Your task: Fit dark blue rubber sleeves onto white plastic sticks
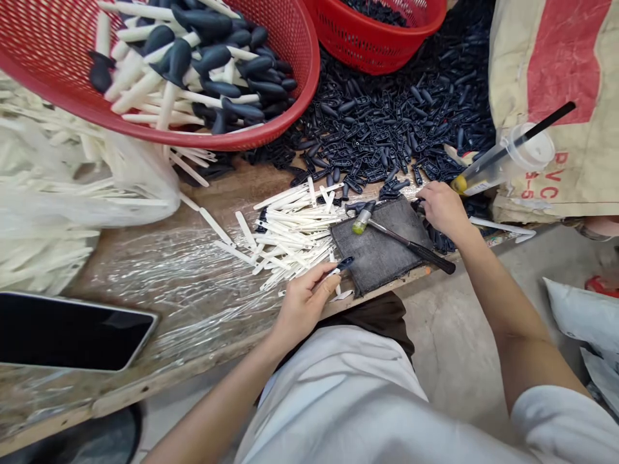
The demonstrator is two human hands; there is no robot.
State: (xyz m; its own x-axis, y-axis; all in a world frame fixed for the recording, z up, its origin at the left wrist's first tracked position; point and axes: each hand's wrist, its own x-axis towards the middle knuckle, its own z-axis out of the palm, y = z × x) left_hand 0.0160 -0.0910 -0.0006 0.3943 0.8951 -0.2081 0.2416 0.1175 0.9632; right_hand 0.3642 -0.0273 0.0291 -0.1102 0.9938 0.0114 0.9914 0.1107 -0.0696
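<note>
My left hand (309, 293) is closed in a pinch on a small dark blue plastic handle piece (345, 263), just left of the dark grey pad (387, 251). A white strip lies close by its fingertips; I cannot tell whether it is joined to the handle piece. Beyond the pad's right far corner, my right hand (443, 207) has its fingers drawn together at the edge of the heap of dark blue handle pieces (382, 122). What they grip, if anything, is hidden. Across the pad rests a hammer (401, 240) with a yellowish head. White plastic strips (294, 232) are piled left of the pad.
A large red basket (294, 96) of white-and-dark assembled pieces stands at upper left, with another red basket (372, 45) behind. A phone (72, 332) lies at left. Near my right hand are a tilted plastic cup (503, 158) with a black straw and a PVC sack (575, 148).
</note>
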